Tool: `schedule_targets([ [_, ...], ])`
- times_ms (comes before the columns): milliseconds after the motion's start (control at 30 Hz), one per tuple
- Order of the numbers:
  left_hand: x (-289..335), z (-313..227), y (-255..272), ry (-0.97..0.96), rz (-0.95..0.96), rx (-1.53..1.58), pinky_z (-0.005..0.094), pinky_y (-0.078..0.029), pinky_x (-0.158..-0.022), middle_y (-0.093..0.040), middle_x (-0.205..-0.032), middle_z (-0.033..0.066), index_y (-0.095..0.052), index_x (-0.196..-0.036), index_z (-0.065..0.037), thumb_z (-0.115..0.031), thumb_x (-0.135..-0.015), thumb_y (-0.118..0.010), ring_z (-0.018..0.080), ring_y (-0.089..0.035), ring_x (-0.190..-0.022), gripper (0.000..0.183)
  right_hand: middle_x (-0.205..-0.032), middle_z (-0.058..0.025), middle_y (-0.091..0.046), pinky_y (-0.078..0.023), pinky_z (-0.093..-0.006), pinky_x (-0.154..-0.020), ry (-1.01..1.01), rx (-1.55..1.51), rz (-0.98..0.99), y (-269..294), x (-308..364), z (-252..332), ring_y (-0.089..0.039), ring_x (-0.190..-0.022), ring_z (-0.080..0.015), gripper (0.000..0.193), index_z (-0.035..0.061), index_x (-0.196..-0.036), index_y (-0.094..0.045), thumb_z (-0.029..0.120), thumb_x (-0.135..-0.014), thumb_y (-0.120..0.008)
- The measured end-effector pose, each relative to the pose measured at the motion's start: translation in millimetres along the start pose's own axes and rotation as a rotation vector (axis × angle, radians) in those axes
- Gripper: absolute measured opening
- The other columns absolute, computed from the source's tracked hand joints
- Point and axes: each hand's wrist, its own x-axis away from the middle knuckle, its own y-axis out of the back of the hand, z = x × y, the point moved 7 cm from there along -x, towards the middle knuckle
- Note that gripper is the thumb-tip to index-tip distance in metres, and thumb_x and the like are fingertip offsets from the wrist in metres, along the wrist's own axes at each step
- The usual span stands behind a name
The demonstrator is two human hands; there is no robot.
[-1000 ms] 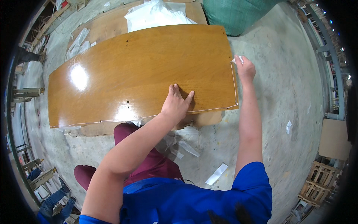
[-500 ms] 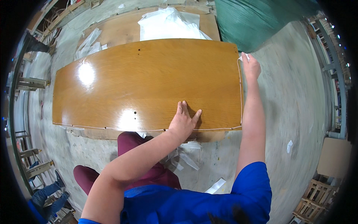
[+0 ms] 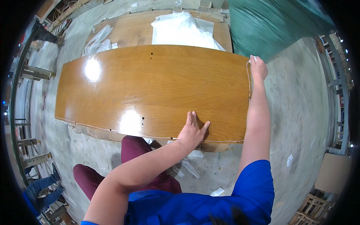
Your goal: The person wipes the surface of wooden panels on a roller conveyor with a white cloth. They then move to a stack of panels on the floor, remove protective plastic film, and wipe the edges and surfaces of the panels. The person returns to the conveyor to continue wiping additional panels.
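Note:
A large glossy brown wooden panel [image 3: 150, 90] lies flat across the middle of the view. My left hand [image 3: 192, 131] rests palm down on its near edge, fingers spread. My right hand [image 3: 258, 66] reaches out to the panel's far right corner and pinches a thin whitish strip [image 3: 248, 80] that runs along the right edge. A similar pale strip edges the panel's near side.
Behind the panel lies another board [image 3: 131, 32] with crumpled white plastic sheeting [image 3: 180, 28] on it. A green wrapped bundle [image 3: 270, 26] stands at the back right. White scraps [image 3: 187, 167] litter the concrete floor by my legs. Another person's legs [image 3: 41, 187] show at the lower left.
My view has moved closer over the panel. My right hand has slid farther along the right edge toward the far corner. The left hand stays pressed on the near edge.

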Motion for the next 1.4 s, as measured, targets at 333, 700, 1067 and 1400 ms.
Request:
schedule_targets([
  [333, 4.2, -0.1, 7.2, 0.006, -0.045, 0.073, 0.0538, -0.017, -0.108, -0.043, -0.130, 0.0304, -0.021, -0.145, -0.011, -0.024, -0.093, -0.038, 0.0442, -0.034, -0.128, 0.056, -0.092, -0.0161, -0.066, -0.047, -0.0409, -0.074, 0.137, -0.669, 0.104, -23.0, 55.7, 97.9, -0.063, -0.086, -0.0303, 0.041, 0.0059, -0.099, -0.065, 0.042, -0.090, -0.048],
  [700, 245.6, 88.3, -58.5, 0.260, -0.675, 0.692, 0.0477, -0.036, -0.101, -0.049, -0.123, 0.0139, -0.053, -0.117, -0.009, -0.019, -0.063, -0.075, 0.0369, -0.042, -0.120, 0.059, -0.079, -0.0159, -0.066, -0.047, -0.0397, -0.066, 0.337, -0.790, 0.146, -85.7, 178.5, 314.5, -0.063, -0.073, -0.0317, 0.040, 0.0051, -0.089, -0.065, 0.043, -0.089, -0.051],
  [1067, 468.5, 50.3, -208.1, 1.284, -0.497, 1.033, 0.0376, -0.048, -0.082, -0.063, -0.098, 0.0161, -0.059, -0.108, -0.002, -0.010, -0.077, -0.064, 0.0328, -0.060, -0.092, 0.032, -0.086, -0.0147, -0.067, -0.048, -0.0445, -0.070, 0.297, -0.489, 0.077, -80.2, 177.7, 335.2, -0.063, -0.081, -0.0345, 0.044, 0.0096, -0.092, -0.067, 0.049, -0.087, -0.048],
  [1400, 451.7, 34.1, -284.8, 1.197, -0.341, 1.169, 0.0382, -0.050, -0.076, -0.065, -0.093, 0.0170, -0.062, -0.102, -0.003, -0.015, -0.082, -0.060, 0.0313, -0.063, -0.087, 0.024, -0.086, -0.0157, -0.067, -0.047, -0.0444, -0.069, 0.355, -0.522, 0.100, -79.0, 182.5, 340.2, -0.063, -0.081, -0.0348, 0.046, 0.0083, -0.091, -0.067, 0.050, -0.087, -0.047],
])
